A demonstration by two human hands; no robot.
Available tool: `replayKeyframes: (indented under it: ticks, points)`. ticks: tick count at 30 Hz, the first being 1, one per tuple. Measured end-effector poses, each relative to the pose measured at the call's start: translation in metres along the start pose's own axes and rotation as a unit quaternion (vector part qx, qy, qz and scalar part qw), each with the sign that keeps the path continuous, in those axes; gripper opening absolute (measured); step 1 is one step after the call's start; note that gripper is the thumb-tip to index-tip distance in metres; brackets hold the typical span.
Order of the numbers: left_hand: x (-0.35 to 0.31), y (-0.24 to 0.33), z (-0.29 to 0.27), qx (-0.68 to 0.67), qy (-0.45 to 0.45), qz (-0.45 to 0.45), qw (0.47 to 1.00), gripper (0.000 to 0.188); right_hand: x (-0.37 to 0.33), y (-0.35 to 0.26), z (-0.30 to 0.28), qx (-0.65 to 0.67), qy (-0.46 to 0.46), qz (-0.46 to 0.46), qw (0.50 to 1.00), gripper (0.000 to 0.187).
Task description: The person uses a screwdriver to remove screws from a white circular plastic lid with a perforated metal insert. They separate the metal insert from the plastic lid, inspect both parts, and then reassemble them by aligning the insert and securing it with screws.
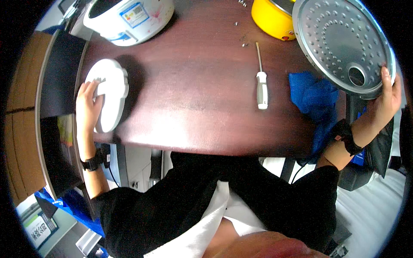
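Observation:
A white round plastic cover [112, 79] is gripped in my left hand [88, 105] at the left edge of the table, tilted on its side. My right hand [389, 94] pinches the rim of a grey metal disc [344, 51], which looks like a cooker's inner lid. Rings of small dimples cover the disc, and a round hole opens near its lower edge. It is held up over the far right corner. Between my hands, nearer the right one, lies a screwdriver [262, 90] with a grey and white handle, its tip pointing away from me.
At the far left stands a white cooker body [133, 21] with a label. A yellow pot [273, 19] is partly hidden behind the disc. Small screws [244, 44] are scattered beyond the screwdriver. A blue cloth [314, 92] hangs over the right edge of the brown table [189, 94].

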State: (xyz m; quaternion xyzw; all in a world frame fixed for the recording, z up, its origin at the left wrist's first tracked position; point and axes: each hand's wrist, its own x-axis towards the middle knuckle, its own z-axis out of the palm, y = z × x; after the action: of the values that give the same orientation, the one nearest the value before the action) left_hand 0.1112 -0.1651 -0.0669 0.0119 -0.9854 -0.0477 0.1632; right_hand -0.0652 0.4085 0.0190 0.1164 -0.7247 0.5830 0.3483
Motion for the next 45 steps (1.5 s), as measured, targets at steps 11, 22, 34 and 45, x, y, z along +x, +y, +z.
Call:
replayKeyframes:
  ticks: [11,22,34,45]
  points:
    - [0.004,0.01,0.004,0.069,-0.108,-0.017,0.992,0.043,-0.011,-0.001,0.026,0.201,0.065,0.119,0.97,0.029]
    - [0.061,0.136,0.01,-0.471,-0.105,0.054,0.874,0.071,-0.087,0.011,0.096,0.268,-0.282,0.258,0.884,0.023]
    - [0.107,0.179,0.047,-0.605,-0.157,0.033,0.78,0.087,-0.089,0.015,0.098,0.295,-0.305,0.272,0.864,0.019]
    - [0.113,0.181,0.072,-0.652,-0.198,0.001,0.732,0.043,-0.087,0.023,0.104,0.19,-0.288,0.24,0.907,0.022]
